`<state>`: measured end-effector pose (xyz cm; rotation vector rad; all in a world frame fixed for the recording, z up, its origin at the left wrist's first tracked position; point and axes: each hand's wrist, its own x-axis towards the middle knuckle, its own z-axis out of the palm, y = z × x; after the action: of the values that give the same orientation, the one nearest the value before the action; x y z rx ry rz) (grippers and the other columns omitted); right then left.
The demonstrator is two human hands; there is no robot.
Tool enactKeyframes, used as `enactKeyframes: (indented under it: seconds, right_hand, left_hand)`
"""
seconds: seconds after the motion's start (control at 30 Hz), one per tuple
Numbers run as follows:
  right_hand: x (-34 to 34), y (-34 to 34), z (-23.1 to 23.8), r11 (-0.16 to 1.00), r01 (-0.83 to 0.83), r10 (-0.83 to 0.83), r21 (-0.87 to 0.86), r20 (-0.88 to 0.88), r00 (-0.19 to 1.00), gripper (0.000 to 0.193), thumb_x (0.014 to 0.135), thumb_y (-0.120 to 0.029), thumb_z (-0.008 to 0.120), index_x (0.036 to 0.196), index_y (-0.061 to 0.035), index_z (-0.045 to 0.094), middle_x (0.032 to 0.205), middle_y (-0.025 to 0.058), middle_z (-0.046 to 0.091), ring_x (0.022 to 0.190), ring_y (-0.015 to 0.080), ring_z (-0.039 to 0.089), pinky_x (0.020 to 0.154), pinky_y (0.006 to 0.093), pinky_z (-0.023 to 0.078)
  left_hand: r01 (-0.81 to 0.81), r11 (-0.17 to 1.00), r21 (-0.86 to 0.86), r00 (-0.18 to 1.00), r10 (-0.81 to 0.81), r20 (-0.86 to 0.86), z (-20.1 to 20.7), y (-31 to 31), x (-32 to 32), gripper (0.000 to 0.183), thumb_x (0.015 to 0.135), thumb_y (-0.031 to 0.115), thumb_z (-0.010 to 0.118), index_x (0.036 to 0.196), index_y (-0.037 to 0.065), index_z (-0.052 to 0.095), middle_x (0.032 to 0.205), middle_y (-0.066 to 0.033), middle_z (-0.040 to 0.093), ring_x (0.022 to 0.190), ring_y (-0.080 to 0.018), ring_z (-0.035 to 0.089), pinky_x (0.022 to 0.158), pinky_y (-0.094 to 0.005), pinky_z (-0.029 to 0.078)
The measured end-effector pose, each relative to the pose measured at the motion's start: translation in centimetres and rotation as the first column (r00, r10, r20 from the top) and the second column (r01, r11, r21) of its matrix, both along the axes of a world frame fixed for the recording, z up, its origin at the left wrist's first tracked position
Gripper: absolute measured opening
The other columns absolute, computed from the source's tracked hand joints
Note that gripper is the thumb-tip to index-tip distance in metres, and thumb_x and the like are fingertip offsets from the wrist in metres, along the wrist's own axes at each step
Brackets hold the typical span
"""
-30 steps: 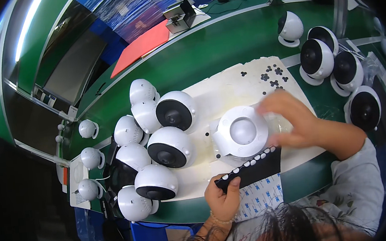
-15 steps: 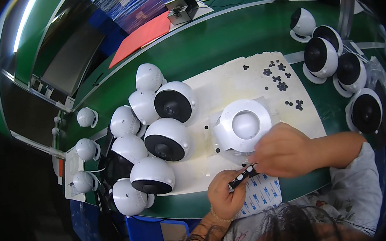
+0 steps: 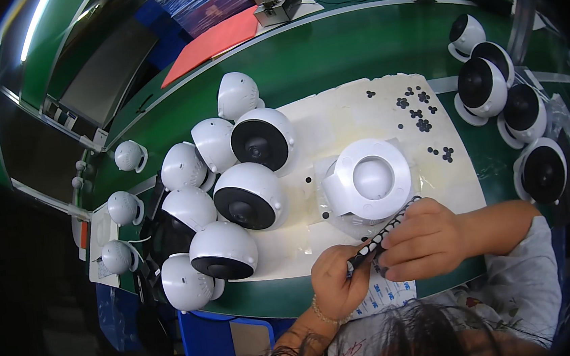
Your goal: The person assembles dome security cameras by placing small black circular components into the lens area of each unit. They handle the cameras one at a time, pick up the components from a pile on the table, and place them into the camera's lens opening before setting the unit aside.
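Observation:
Both my hands hold a narrow black strip with a row of white round spots (image 3: 386,233). My left hand (image 3: 335,282) pinches its lower left end. Fingers of my right hand (image 3: 426,239) are closed around its upper right part. Just beyond the strip, a white ring-shaped base (image 3: 399,178) with a domed centre lies on clear plastic film on a cream sheet (image 3: 340,115). Below my hands a white backing sheet with blue print (image 3: 388,292) shows in part. Small black dots (image 3: 423,125) lie in clusters at the sheet's far right.
Several round white cameras with black fronts (image 3: 244,195) crowd the left of the green table (image 3: 354,43). More cameras (image 3: 482,86) stand along the right edge. A metal box (image 3: 277,6) and a red sheet (image 3: 216,45) are at the back. A blue stool (image 3: 208,351) is below left.
My right hand's fingers have spread along the strip, and more of the strip now shows between my hands. The view has shifted slightly.

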<state>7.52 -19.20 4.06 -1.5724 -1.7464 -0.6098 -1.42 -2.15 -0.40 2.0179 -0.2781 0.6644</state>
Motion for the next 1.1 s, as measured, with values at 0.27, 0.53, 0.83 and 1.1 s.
enactKeyframes:
  seconds: [0.27, 0.53, 0.83, 1.1]
  right_hand:
    - [-0.5, 2.1, -0.7, 0.989, -0.123, 0.143, 0.087, -0.277, 0.95, 0.035, 0.073, -0.006, 0.057, 0.108, -0.008, 0.055, 0.101, 0.0038, 0.053, 0.083, 0.0163, 0.054, 0.066, 0.0281, 0.042]
    - [-0.8, 1.4, -0.9, 0.975, -0.192, 0.205, 0.115, -0.11, 0.973, 0.037, 0.072, -0.007, 0.057, 0.109, -0.0099, 0.055, 0.097, 0.0035, 0.05, 0.077, 0.0161, 0.051, 0.059, 0.0249, 0.044]
    - [0.5, 1.1, 0.4, 0.96, -0.263, 0.279, 0.092, -0.328, 0.903, 0.034, 0.074, 0.0, 0.054, 0.108, -0.0076, 0.054, 0.101, 0.0089, 0.051, 0.086, 0.0199, 0.052, 0.07, 0.0273, 0.044]
    - [5.7, -0.2, 1.4, 0.993, 0.111, -0.016, 0.051, -0.85, 0.527, 0.047, 0.077, 0.008, 0.043, 0.122, -0.0034, 0.037, 0.112, 0.0105, 0.045, 0.08, 0.0118, 0.049, 0.075, 0.0244, 0.043]
  left_hand:
    - [0.095, 0.995, 0.012, 0.994, -0.094, -0.051, -0.2, 0.3, 0.1, 0.024, 0.065, 0.001, 0.059, 0.089, 0.001, 0.058, 0.074, -0.0123, 0.058, 0.065, -0.0289, 0.056, 0.06, -0.0338, 0.045]
    - [0.123, 0.992, 0.014, 0.988, -0.121, -0.099, 0.4, 0.1, 0.2, 0.036, 0.061, 0.004, 0.062, 0.098, 0.002, 0.059, 0.075, -0.0125, 0.058, 0.07, -0.0292, 0.057, 0.063, -0.0342, 0.046]
    - [-0.026, 0.994, 0.104, 0.993, 0.014, 0.116, 1.1, 0.3, 1.0, 0.029, 0.063, -0.004, 0.063, 0.091, -0.001, 0.058, 0.102, -0.0169, 0.055, 0.075, -0.025, 0.059, 0.069, -0.0309, 0.048]
    - [0.113, 0.982, 0.153, 0.993, -0.106, -0.051, 0.2, 0.4, 1.0, 0.031, 0.059, -0.002, 0.063, 0.089, 0.0, 0.061, 0.125, -0.0221, 0.043, 0.07, -0.0269, 0.059, 0.06, -0.0317, 0.048]
